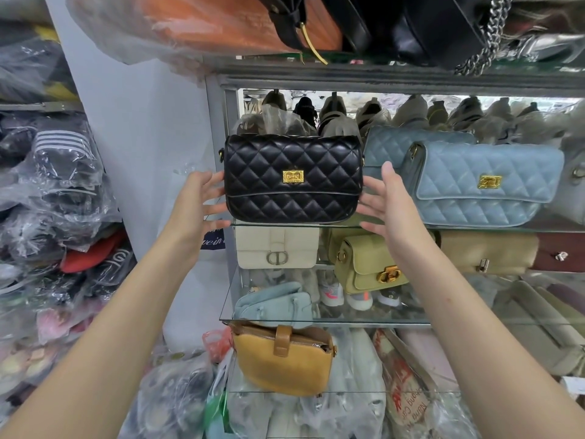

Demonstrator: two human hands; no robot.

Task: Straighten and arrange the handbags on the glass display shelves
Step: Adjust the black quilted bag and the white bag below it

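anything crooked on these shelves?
Yes. The front blue quilted bag sits askew, overlapping the rear blue bag. One shelf down, the olive bag leans at a tilt, off line with its neighbours. The black quilted bag stands square.

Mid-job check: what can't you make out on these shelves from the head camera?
- Head view: the rear blue bag is mostly covered by the front blue bag, so its clasp is hidden.
- The black quilted bag hides its own back and any strap.
- The left hand and right hand are open beside the black quilted bag; contact is unclear.
- The black top-shelf bag is cut off by the upper frame edge.
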